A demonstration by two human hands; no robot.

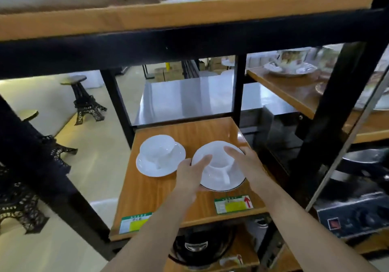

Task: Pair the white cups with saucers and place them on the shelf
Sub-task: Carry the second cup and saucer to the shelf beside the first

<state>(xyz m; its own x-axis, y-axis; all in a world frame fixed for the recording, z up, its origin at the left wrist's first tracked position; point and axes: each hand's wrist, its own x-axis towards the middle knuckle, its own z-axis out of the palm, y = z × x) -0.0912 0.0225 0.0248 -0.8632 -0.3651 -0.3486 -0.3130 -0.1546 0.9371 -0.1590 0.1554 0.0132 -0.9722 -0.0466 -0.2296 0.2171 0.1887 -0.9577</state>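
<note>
A white ceramic cup (219, 167) sits in a white round saucer with a thin dark rim (235, 184), handle toward the front edge of the orange wooden shelf board (189, 128). The left hand (189, 176) grips the saucer's left rim; the right hand (245, 160) closes on its right rim. Just beside it, toward the board's left edge, a second white cup (157, 150) rests on a plain white saucer (147, 169). Two green-yellow labels (232, 204) mark the front edge.
</note>
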